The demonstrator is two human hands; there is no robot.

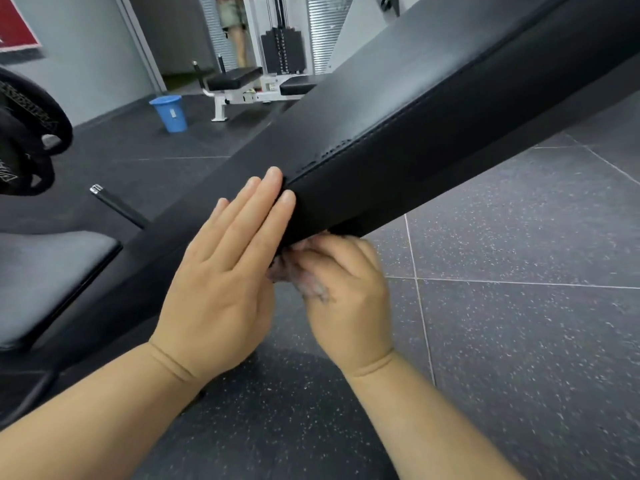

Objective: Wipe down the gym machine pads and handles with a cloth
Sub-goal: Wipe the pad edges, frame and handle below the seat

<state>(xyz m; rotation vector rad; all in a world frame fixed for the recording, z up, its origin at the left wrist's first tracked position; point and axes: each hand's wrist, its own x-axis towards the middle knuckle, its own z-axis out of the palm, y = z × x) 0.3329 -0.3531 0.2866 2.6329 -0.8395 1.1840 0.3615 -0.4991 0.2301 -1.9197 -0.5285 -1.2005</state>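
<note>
A long black padded backrest [398, 109] of a gym bench slants from lower left to upper right across the view. My left hand [228, 271] lies flat with straight fingers against the pad's near side edge. Just below the pad's lower edge, my right hand [346, 292] grips a crumpled pale cloth [301, 275] and holds it up against the pad's underside. Most of the cloth is hidden in my fist. The bench's black seat pad [45, 271] is at the lower left.
Black weight plates [27, 133] hang at the left, with a chrome-tipped bar [114, 206] below them. A blue bucket [170, 113] stands on the dark speckled floor [519, 306]. Behind it are a white cable machine with benches [263, 81] and a person's legs [235, 29].
</note>
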